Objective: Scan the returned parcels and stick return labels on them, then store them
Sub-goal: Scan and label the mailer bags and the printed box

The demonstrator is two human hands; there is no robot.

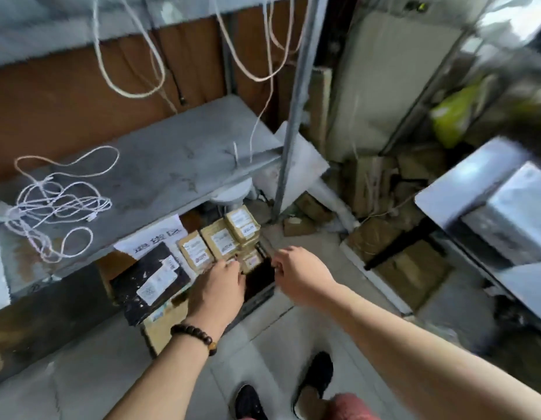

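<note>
Item: labelled brown parcels (220, 241), stacked in rows beneath the grey shelf (160, 168).
Left hand (220, 280): on the nearest stack, fingers hidden, grip cannot be told.
Right hand (296, 274): just beside, loosely curled, apparently empty.
Risk: a nudge may topple the front stack; the tilted black parcel (151, 280) may slide.

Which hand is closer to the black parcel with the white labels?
Left. The left hand sits just right of the black parcel, by the brown boxes; the right hand is farther right, beyond it.
</note>
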